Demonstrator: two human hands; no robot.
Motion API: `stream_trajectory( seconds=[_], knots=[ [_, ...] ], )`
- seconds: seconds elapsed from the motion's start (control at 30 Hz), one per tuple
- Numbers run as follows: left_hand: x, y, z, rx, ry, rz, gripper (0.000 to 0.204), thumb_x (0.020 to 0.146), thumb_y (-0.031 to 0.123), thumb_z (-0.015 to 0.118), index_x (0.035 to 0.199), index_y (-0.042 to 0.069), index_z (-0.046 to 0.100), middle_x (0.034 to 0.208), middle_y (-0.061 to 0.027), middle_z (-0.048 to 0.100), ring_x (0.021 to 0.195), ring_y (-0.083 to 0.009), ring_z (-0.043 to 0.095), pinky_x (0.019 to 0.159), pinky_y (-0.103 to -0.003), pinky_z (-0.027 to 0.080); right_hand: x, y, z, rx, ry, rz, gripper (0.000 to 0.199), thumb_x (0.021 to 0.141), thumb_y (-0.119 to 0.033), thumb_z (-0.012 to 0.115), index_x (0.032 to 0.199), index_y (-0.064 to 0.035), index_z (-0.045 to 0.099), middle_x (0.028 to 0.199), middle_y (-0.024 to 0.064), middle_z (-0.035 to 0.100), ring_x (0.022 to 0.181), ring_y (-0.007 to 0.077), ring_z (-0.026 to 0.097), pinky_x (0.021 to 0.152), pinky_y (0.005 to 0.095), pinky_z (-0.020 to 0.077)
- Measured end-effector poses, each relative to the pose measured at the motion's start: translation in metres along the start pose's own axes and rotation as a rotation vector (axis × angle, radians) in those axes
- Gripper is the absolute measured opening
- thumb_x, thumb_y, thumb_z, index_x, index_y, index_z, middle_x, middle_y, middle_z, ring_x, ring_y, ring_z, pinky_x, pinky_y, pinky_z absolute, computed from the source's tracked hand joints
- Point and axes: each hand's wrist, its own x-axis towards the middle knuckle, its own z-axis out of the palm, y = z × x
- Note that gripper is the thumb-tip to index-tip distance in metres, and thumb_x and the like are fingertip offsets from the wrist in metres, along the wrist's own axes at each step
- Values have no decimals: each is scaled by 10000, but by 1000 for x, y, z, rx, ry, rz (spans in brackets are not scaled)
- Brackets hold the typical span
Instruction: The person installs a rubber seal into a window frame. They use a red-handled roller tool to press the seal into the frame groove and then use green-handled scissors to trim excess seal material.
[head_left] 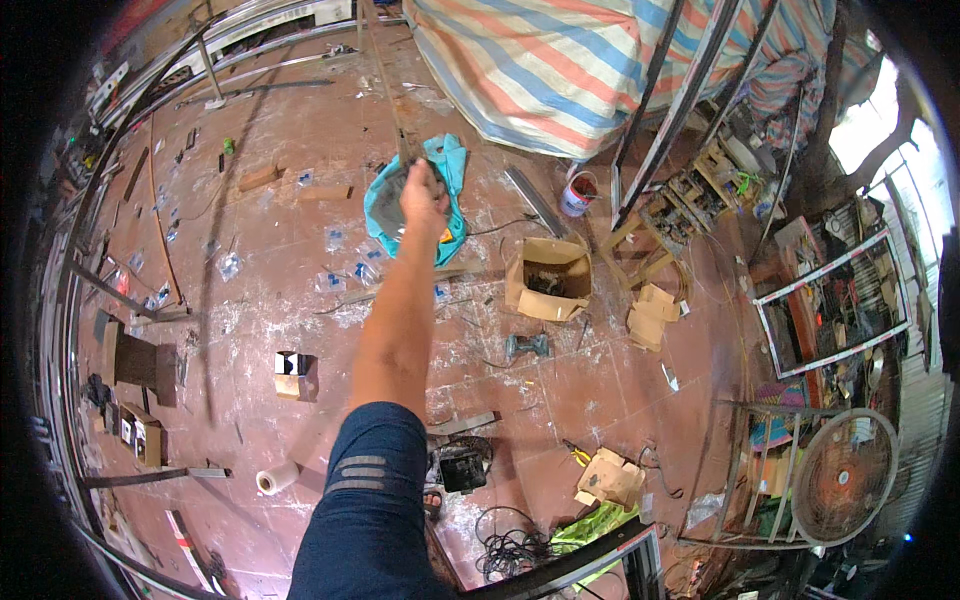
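My left arm, in a dark blue sleeve with pale stripes, stretches far forward over the floor. At its end my left hand (425,193) is closed, its fingers curled and slightly blurred. What it holds, if anything, I cannot make out. Below and around the hand lies a turquoise bag (452,165), spread wide, with a grey inner surface and something dark by the fingers. A long thin bar (385,85) runs from the far edge down to the bag, ending close to my hand; whether they touch is unclear. My right hand is out of view.
An open cardboard box (550,295), a white bucket (578,193) and a power tool (527,346) stand right of my arm. Striped sheeting (540,70) covers the far side. Black cable (510,545) coils near me. A round fan (845,477) stands right; metal frames line the left.
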Motion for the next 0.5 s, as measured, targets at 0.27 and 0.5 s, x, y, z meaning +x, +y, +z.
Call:
stream_trajectory(
  seconds=[0.27,0.5],
  knots=[
    [37,59,9,1260,61,656,410,962,451,678,992,44,721,991,-153,744,870,-314,717,773,-425,554,-4,20,-21,15,15,46,256,1062,-334,564,980,-97,613,752,-21,545,590,93,473,556,247,360],
    [-71,18,-58,1076,-194,920,313,986,268,685,1085,-19,761,984,-175,771,909,-279,738,843,-385,557,-15,47,-62,82,-32,32,256,1063,-335,565,989,-96,619,759,-21,556,597,93,483,559,246,369]
  ],
)
